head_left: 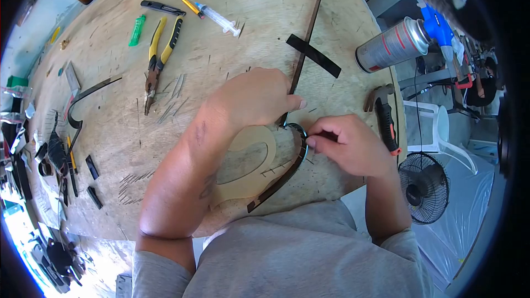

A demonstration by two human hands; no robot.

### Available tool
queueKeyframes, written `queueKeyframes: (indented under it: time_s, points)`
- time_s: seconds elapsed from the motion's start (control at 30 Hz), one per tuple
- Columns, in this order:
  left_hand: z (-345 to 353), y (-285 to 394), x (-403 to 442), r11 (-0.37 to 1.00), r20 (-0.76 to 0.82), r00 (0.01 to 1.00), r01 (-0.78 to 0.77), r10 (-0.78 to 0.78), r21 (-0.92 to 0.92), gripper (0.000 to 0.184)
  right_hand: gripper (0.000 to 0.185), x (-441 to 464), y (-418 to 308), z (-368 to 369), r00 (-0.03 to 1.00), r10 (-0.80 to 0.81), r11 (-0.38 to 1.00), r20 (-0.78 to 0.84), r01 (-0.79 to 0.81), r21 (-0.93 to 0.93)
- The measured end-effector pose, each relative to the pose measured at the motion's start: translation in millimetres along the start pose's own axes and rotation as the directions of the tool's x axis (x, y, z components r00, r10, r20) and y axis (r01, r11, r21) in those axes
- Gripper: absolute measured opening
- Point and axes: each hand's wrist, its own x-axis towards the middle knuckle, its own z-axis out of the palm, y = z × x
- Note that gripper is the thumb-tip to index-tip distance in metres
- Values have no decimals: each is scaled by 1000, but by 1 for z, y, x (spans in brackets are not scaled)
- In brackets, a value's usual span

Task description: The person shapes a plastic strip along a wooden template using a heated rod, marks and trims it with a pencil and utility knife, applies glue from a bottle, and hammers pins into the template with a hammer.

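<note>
At right grip (350, 148); curved strip (286, 179)

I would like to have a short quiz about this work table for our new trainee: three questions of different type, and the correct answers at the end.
1. Multiple choice. Where is the fan?
A) At the top left of the picture
B) At the right of the picture, off the table
C) At the bottom left of the picture

2. True or false? The right hand is touching the dark strip beside the pale board.

3. Fill in the colour. The handles of the pliers are black and ____.

Key: 1. B; 2. True; 3. yellow.
</note>
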Motion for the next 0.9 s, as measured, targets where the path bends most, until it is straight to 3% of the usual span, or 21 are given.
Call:
queueKeyframes:
  time_s: [0.23, 0.33, 0.43, 0.53, 0.73, 0.9]
  points:
    - [-7, 9, -2, 997, 68, 995, 65, -67, 40, 48, 18, 1, 0, 3, 999, -39, 998, -10, 39, -53]
    - [2, -1, 0, 1000, -36, 999, -17, 17, 8, 54, 19, 1, 0, 2, 1000, -8, 996, -3, 8, -90]
    - [3, 0, -2, 998, -69, 996, -54, 56, 25, 49, 19, 1, 3, 2, 999, -2, 999, -37, 1, -38]
    - [11, 0, -4, 992, -213, 970, -105, 117, 66, 36, 19, 1, 7, 4, 999, -29, 998, -42, 26, -65]
    - [20, 12, -14, 969, -387, 906, -225, 170, -101, 29, 18, -1, 8, 4, 998, -2, 1000, -61, 3, 24]
    - [33, 4, -28, 942, -461, 828, -331, 318, 55, 24, 18, 0, 7, 2, 999, -14, 1000, -45, 13, -7]
